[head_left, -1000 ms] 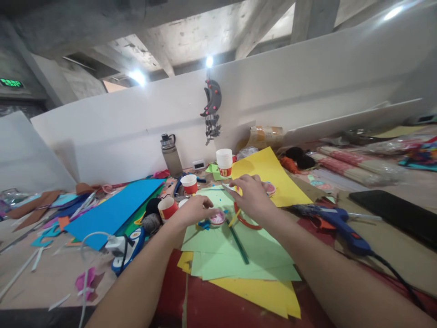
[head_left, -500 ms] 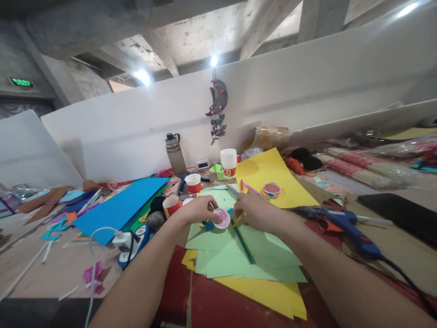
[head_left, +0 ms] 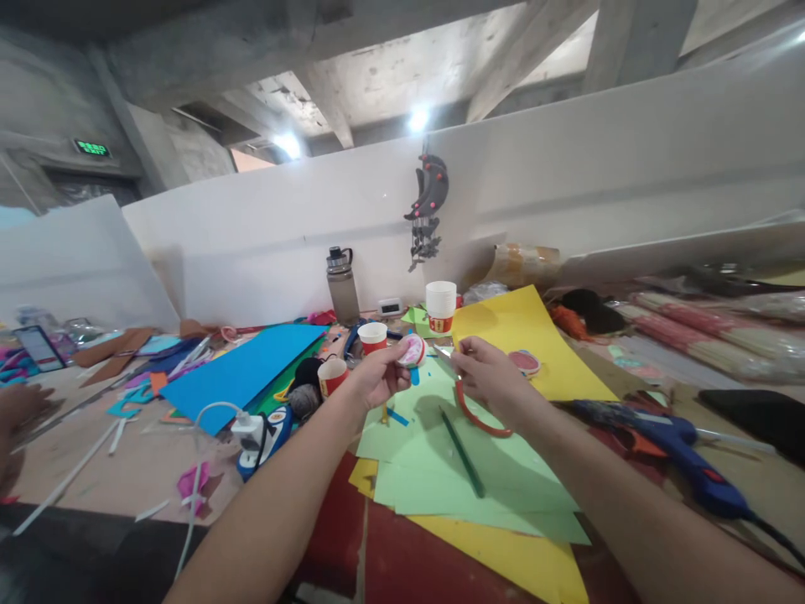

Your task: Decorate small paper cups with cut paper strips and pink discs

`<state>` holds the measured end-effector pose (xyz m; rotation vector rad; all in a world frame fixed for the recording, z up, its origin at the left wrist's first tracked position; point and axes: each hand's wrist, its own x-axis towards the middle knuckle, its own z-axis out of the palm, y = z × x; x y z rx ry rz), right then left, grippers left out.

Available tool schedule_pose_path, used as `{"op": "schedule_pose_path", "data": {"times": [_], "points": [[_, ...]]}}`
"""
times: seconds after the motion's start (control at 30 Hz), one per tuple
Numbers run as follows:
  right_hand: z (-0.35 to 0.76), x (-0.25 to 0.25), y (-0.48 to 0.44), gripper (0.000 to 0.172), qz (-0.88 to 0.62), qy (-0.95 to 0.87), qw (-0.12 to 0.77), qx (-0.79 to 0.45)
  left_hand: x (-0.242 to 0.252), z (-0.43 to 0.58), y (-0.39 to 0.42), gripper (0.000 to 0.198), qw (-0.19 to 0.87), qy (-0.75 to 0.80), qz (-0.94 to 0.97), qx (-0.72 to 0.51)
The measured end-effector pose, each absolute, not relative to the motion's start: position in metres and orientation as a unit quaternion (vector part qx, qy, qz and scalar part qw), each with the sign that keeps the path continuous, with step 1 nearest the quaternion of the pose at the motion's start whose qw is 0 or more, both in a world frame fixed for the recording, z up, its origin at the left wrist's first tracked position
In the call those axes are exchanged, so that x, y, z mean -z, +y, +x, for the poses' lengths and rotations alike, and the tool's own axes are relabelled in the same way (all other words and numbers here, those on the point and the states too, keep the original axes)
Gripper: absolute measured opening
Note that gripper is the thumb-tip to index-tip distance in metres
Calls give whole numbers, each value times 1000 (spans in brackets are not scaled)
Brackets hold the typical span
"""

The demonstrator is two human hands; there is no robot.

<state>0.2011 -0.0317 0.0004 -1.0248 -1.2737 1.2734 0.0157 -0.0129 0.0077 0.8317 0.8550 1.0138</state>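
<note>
Between the fingers of my left hand (head_left: 381,375) is a small round pink-and-white disc (head_left: 412,351), raised over the green paper with its patterned face toward me. Closed around a pair of scissors (head_left: 483,417) is my right hand (head_left: 487,369); an orange-red handle loop hangs below the palm and the blades point left, toward the disc but apart from it. Below both hands, a dark green pencil (head_left: 462,451) lies on the light green sheets (head_left: 415,482), along with small blue scraps (head_left: 397,417). Another round pink piece (head_left: 523,361) rests on the yellow sheet (head_left: 559,352).
Paper cups (head_left: 372,336) and a stack of cups (head_left: 441,304) stand behind my hands. A bottle (head_left: 343,289) is by the white board. To the right lies a blue glue gun (head_left: 698,470); at left are a power strip (head_left: 277,436) and another person's hand (head_left: 25,407).
My left hand has lifted the disc up and away from the paper. The scissors have turned, so the orange-red loop now hangs below my right hand. The view has shifted left.
</note>
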Motion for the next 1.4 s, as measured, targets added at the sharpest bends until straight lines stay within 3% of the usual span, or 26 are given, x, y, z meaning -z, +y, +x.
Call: {"op": "schedule_pose_path", "data": {"times": [0.13, 0.4, 0.77, 1.4], "points": [[195, 0, -36, 28, -369, -470, 488, -637, -4, 24, -17, 23, 730, 350, 353, -468], [194, -1, -39, 37, -311, -455, 469, -690, 1, 28, -17, 31, 714, 311, 376, -503], [190, -2, -39, 45, -328, -466, 480, -667, -1, 32, -24, 34, 715, 283, 438, -466], [188, 0, -36, 41, -328, -452, 510, -654, 1, 36, -24, 36, 687, 312, 444, -484]]}}
